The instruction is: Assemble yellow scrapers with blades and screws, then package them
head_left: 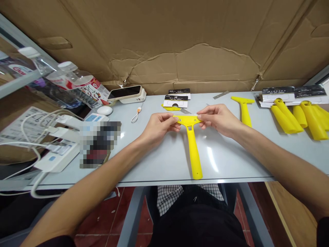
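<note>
A yellow plastic scraper (194, 147) hangs between my hands just over the table, its handle pointing toward me. The left end of its wide head is pinched by my left hand (162, 124), thumb on top. At the head's right end, my right hand (215, 118) grips it the same way, fingers closed. Two small screws or holes show on the head, one near each hand. Right behind the head lies a thin metal blade (185, 111). Another yellow scraper (244, 109) rests to the right of my right hand, partly hidden by my forearm.
Packaged yellow scrapers (312, 118) with black-and-white cards lie at the right. A carded pack (175, 101) and a loose blade (221, 95) lie at the back. Left are a phone (125, 92), a power strip (59, 156) with cables and bottles (88, 84). Cardboard (190, 41) stands behind.
</note>
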{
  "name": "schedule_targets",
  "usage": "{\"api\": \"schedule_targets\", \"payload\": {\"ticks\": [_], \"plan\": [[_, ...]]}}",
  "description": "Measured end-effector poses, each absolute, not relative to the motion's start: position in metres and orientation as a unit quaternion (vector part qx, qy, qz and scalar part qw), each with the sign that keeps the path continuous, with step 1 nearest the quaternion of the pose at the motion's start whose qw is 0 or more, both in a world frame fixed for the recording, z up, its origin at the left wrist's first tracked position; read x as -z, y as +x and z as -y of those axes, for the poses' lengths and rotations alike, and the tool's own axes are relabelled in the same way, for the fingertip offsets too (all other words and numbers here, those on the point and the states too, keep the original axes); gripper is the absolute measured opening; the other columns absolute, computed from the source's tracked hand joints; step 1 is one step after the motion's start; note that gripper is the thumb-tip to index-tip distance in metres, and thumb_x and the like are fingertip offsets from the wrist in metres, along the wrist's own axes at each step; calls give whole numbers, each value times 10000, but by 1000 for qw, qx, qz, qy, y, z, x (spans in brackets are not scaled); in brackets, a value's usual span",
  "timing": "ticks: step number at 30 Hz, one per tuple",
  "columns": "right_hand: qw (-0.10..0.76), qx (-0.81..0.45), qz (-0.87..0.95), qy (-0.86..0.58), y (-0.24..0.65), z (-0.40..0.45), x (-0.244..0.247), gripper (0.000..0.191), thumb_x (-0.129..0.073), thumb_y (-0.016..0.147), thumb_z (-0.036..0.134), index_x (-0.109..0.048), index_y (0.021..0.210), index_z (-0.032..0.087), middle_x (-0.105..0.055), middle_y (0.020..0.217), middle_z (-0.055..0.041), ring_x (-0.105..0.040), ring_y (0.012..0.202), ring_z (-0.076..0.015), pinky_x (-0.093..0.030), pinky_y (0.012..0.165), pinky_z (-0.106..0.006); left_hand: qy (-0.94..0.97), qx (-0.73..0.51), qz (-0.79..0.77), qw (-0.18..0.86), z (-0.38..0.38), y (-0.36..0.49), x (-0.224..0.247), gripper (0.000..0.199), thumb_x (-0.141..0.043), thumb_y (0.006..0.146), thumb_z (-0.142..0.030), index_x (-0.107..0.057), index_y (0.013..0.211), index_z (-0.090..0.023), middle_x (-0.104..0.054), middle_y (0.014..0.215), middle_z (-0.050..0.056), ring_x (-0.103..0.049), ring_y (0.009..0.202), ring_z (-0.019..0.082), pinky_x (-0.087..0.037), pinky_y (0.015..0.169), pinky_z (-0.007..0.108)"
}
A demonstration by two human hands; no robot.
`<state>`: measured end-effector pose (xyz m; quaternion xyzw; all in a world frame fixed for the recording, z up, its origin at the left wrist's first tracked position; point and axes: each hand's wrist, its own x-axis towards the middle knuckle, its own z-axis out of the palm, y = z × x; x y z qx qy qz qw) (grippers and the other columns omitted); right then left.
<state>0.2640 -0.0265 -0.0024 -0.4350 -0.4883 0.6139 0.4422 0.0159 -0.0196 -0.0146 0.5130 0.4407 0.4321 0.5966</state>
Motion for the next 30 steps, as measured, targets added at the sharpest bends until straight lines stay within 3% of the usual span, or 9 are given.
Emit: {"api": "schedule_targets", "payload": {"ticks": [6, 8, 12, 14, 18, 22, 30], "plan": [[461, -604, 473, -446, 258, 29, 4, 63, -839, 841, 120, -783, 862, 140, -759, 707, -58, -740, 613, -151, -635, 630, -267, 476, -453, -452, 603, 20, 20, 15, 147, -813, 830, -229, -759, 837, -93, -767, 772, 89, -722, 661, 134, -616, 681, 264], [475, -599, 460, -452, 253, 31, 5, 54, -802, 866, 93, -771, 871, 137, -765, 729, -61, -743, 608, -152, -638, 631, -272, 456, -469, -461, 600, 21, 23, 13, 156, -799, 839, -207, -739, 938, -102, -778, 785, 84, -734, 659, 137, -625, 696, 267], [505, -588, 432, -461, 243, 34, 5, 73, -751, 896, 60, -746, 871, 129, -770, 774, -59, -732, 578, -132, -638, 647, -275, 464, -511, -465, 554, 25, 28, 11, 373, -789, 862, -196, -609, 1188, -178, -773, 764, 35, -758, 671, 164, -659, 738, 322], [520, -581, 421, -463, 240, 35, 6, 69, -749, 897, 65, -734, 866, 124, -768, 773, -58, -734, 583, -135, -634, 647, -276, 496, -522, -461, 518, 29, 31, 12, 400, -808, 861, -239, -573, 1182, -202, -774, 848, 37, -774, 711, 176, -678, 769, 364], [546, -568, 403, -466, 236, 35, 10, 64, -759, 885, 90, -711, 883, 132, -754, 750, -47, -739, 603, -149, -634, 660, -294, 603, -470, -472, 438, 37, 32, 16, 569, -889, 793, -357, -589, 1255, -215, -756, 1231, 124, -785, 809, 190, -684, 769, 392], [559, -560, 387, -474, 234, 37, 13, 101, -777, 866, 115, -685, 895, 145, -738, 782, -30, -750, 622, -158, -629, 666, -312, 691, -381, -494, 365, 43, 32, 19, 833, -920, 740, -375, -558, 1474, -224, -742, 1317, 160, -756, 782, 183, -669, 753, 391], [549, -570, 391, -470, 227, 43, 18, 188, -824, 798, 202, -663, 885, 158, -732, 785, -27, -744, 628, -158, -625, 701, -332, 748, -307, -515, 284, 50, 35, 15, 636, -647, 895, -238, -610, 1526, -168, -740, 1192, 100, -601, 592, 103, -560, 578, 302]]}}
